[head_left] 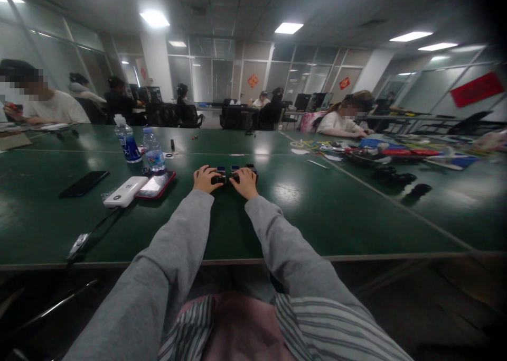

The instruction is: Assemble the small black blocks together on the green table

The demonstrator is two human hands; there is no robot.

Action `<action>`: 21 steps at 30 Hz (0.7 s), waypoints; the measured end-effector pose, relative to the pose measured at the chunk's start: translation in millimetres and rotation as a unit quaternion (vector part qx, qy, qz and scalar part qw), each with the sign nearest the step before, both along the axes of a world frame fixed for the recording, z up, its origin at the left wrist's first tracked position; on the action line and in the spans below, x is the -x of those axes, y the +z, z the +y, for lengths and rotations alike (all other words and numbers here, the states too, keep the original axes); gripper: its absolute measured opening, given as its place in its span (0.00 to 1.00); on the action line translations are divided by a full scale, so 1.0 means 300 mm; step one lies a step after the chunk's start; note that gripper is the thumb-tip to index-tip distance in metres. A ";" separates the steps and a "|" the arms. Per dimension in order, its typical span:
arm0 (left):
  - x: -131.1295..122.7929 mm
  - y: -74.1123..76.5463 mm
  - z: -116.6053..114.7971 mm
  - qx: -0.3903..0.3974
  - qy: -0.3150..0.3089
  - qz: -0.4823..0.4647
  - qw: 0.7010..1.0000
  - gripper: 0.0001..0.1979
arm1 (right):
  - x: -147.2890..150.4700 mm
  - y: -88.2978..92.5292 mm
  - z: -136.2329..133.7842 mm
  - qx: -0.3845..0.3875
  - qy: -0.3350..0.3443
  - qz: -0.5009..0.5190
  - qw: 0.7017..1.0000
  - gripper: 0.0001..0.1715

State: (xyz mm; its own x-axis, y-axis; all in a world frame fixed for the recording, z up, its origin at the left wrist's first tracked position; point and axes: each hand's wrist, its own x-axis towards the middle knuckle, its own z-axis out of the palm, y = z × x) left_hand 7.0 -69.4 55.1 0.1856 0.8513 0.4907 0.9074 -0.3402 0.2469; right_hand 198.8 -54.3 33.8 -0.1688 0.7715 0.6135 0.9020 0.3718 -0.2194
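Note:
Both my arms, in grey sleeves, reach forward over the green table (233, 229). My left hand (204, 179) is closed around the left side of a small black device (221, 170) with a bluish, screen-like top. Just to its right, my right hand (246, 183) grips a similar small black device (235, 169), fingers curled over it. Another small dark piece (252, 167) shows behind the right hand, partly hidden by the fingers. The two devices sit side by side with a narrow gap between them, low at the tabletop. Their exact kind is too small to make out.
Left of my hands lie a white power bank (125, 191), a red-edged phone (157, 184) and a black phone (84, 184). Two bottles, one blue-labelled (127, 143) and one clear (153, 150), stand behind. Tangled items (396, 152) cover the right side. People sit across the table.

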 end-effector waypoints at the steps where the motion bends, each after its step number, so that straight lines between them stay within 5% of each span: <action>1: 0.002 -0.002 0.003 -0.001 0.000 0.001 1.000 0.17 | -0.003 -0.003 0.004 0.003 -0.003 -0.002 1.000 0.19; 21: -0.014 -0.012 0.004 -0.017 -0.006 -0.015 1.000 0.20 | -0.011 -0.003 0.006 0.007 -0.028 -0.013 1.000 0.18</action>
State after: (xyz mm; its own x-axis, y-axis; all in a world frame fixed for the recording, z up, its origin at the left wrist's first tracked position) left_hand 11.2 -68.3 51.6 0.1808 0.8321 0.5243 0.8951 -0.3601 0.2628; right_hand 202.1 -52.6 32.9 -0.1406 0.7889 0.5982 0.9266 0.3176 -0.2011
